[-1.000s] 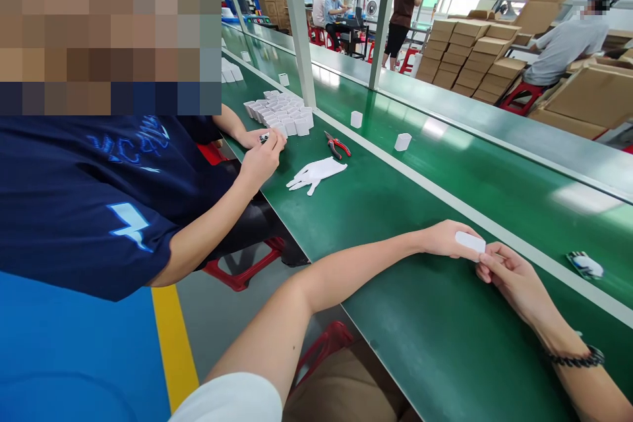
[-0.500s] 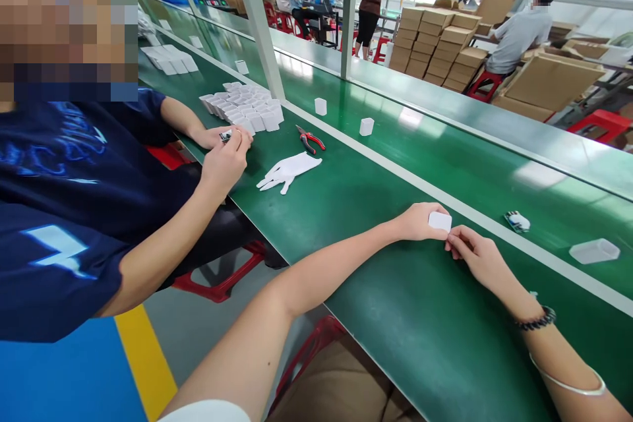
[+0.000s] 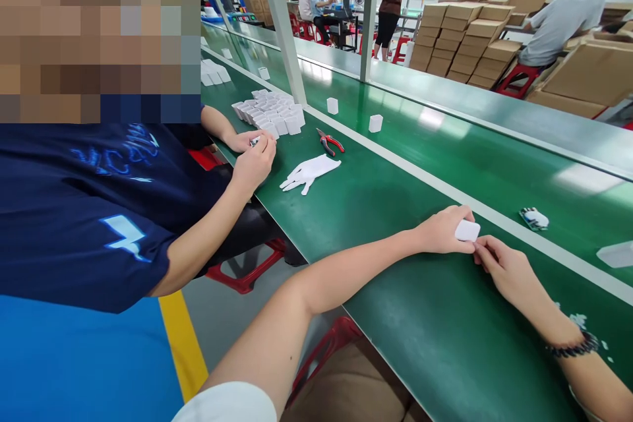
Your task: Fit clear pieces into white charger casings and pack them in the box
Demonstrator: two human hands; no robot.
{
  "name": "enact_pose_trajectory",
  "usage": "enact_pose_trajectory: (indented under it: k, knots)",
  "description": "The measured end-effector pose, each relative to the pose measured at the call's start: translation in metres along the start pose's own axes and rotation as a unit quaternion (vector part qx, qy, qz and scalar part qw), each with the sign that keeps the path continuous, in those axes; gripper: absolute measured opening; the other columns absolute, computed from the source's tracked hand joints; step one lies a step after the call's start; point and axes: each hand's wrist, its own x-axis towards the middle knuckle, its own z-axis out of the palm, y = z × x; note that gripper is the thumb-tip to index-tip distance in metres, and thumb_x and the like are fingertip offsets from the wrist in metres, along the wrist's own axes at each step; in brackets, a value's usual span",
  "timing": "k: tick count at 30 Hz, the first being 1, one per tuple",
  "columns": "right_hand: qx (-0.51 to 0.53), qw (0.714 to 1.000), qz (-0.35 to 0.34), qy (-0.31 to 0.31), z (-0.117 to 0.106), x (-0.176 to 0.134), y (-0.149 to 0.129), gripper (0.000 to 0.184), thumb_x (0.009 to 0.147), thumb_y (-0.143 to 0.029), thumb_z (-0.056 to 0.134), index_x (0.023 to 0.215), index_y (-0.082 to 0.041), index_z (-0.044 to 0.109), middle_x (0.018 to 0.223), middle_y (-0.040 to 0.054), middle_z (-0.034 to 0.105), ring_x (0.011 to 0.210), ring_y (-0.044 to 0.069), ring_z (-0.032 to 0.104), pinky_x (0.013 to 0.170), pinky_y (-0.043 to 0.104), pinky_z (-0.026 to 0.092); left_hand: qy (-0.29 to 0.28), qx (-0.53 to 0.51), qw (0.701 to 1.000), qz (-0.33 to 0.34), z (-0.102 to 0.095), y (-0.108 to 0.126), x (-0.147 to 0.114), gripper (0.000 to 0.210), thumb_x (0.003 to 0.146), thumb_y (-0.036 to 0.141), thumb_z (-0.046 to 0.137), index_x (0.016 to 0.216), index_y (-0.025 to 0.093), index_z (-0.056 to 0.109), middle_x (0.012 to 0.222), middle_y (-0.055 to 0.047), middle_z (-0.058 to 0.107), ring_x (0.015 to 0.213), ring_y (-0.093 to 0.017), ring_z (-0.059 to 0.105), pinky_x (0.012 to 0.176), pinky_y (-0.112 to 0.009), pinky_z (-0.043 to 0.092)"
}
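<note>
My left hand [image 3: 445,229] is wrapped round a small white plastic case [image 3: 467,231], whose flat rounded end faces me. Close against the near side of the case, my right hand [image 3: 505,268] has its thumb and fingers pinched together. Whatever is in that pinch, if anything, is too small to make out. Beyond my right hand, a small circuit board with a white part on it [image 3: 534,218] lies on the green belt. Another translucent white case [image 3: 616,254] rests on its side at the right edge.
At left, a co-worker's hands [image 3: 254,155] hold a small part. Near them are many white cases [image 3: 277,112], red-handled pliers [image 3: 330,142] and a white glove [image 3: 310,173]. Two cases [image 3: 376,123] stand on the belt beyond the white line [image 3: 395,158]. A metal post [image 3: 281,26] rises behind.
The view has swung to the left, so everything sits further right in the picture. My hands keep nearly the same pose around the white case. Small pale flecks now show beside my right wrist.
</note>
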Motion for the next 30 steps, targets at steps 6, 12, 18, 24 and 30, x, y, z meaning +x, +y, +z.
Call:
enact_pose_trajectory:
  k: [6, 12, 18, 24, 30]
  knots:
    - [0.0, 1.0, -0.025, 0.013, 0.0, -0.001, 0.0, 0.03, 0.092, -0.046, 0.042, 0.078, -0.024, 0.057, 0.063, 0.0012, 0.062, 0.047, 0.016, 0.052, 0.049, 0.03, 0.04, -0.004, -0.025, 0.999, -0.036, -0.001, 0.002, 0.001, 0.051, 0.07, 0.045, 0.067, 0.107, 0.018, 0.046, 0.116, -0.011, 0.057, 0.111, -0.027, 0.056, 0.086, -0.035, 0.048]
    - [0.024, 0.999, -0.003, -0.029, -0.003, -0.006, -0.001, 0.035, 0.096, -0.05, 0.04, 0.082, -0.022, 0.056, 0.067, 0.0001, 0.062, 0.054, 0.015, 0.052, 0.054, 0.029, 0.04, 0.007, -0.04, 0.998, -0.057, -0.002, 0.007, -0.004, 0.053, 0.069, 0.047, 0.068, 0.107, 0.017, 0.046, 0.115, -0.01, 0.058, 0.104, -0.024, 0.059, 0.079, -0.031, 0.048]
    - [0.055, 0.998, 0.01, -0.036, -0.002, -0.008, -0.001, 0.039, 0.096, -0.054, 0.04, 0.081, -0.022, 0.056, 0.067, -0.0009, 0.058, 0.057, 0.014, 0.049, 0.056, 0.029, 0.037, 0.027, -0.053, 0.996, -0.066, 0.0, 0.012, -0.007, 0.049, 0.07, 0.043, 0.069, 0.105, 0.017, 0.047, 0.111, -0.007, 0.058, 0.102, -0.022, 0.059, 0.076, -0.027, 0.046]
    - [0.08, 0.996, -0.018, -0.031, -0.003, -0.007, 0.002, 0.037, 0.097, -0.052, 0.042, 0.081, -0.022, 0.057, 0.068, -0.0006, 0.06, 0.059, 0.014, 0.051, 0.058, 0.028, 0.037, 0.019, -0.089, 0.992, -0.082, -0.002, 0.013, -0.004, 0.052, 0.064, 0.042, 0.075, 0.101, 0.019, 0.048, 0.113, -0.009, 0.06, 0.1, -0.021, 0.059, 0.078, -0.031, 0.049]
    - [0.096, 0.993, -0.064, -0.005, -0.003, -0.009, -0.012, 0.032, 0.097, -0.04, 0.045, 0.076, -0.019, 0.057, 0.062, -0.0005, 0.061, 0.056, 0.013, 0.053, 0.06, 0.026, 0.038, 0.059, -0.162, 0.983, -0.068, 0.006, 0.007, -0.003, 0.046, 0.059, 0.024, 0.078, 0.095, 0.017, 0.051, 0.09, -0.002, 0.061, 0.081, -0.014, 0.058, 0.071, -0.027, 0.046]
